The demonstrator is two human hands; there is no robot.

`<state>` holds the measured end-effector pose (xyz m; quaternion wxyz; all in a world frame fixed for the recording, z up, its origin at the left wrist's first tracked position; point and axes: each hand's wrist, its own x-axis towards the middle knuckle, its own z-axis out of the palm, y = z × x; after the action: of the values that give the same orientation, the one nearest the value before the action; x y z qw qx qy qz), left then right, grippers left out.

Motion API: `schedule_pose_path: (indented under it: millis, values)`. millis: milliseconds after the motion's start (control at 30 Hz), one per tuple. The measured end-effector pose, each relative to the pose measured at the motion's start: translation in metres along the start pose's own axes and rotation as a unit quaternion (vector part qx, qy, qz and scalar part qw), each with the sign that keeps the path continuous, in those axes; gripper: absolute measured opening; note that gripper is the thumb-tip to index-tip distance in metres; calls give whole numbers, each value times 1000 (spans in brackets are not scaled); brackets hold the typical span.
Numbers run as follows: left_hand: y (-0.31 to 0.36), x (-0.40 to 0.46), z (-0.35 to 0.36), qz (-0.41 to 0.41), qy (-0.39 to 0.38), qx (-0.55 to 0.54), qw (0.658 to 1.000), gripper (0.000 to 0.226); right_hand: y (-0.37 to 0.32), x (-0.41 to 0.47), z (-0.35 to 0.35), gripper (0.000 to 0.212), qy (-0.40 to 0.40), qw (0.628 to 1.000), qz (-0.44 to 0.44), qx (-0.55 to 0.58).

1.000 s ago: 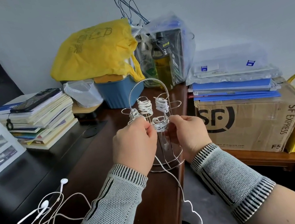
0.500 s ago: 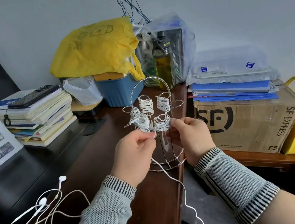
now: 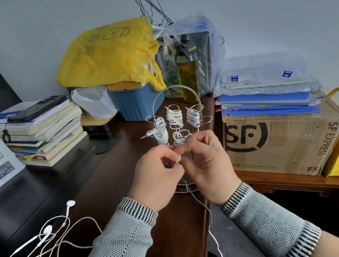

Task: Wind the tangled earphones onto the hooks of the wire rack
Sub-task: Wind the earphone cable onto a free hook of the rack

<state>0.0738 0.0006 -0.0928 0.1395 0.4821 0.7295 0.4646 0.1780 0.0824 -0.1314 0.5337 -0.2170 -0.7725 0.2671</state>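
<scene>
Likely snag risk: loose earphones (image 3: 44,235) are lying tangled at the desk's (image 3: 110,184) near left edge, and the cord (image 3: 203,208) is trailing off the right edge, so a tug could be tipping the rack (image 3: 175,113) standing by that edge. Left hand (image 3: 156,176) is pinching the cord at the front hook; right hand (image 3: 210,164), fingers curled, is pinching it just beside.
</scene>
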Motion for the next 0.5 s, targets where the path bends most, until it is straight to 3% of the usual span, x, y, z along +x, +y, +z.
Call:
schedule_pose_path:
  millis: [167,333,400,500]
  values:
    - [9,1,-11,6,-3,82,997,14,-1,2,0,11,11,1000,18,3]
    - [10,4,-36,-49,-112,166,978,9,-1,0,1,6,25,994,74,74]
    - [9,4,-46,-56,-119,136,982,11,-2,1,0,11,29,989,106,102]
    - [12,2,-49,-59,-74,-58,994,17,-6,4,-5,21,43,979,154,123]
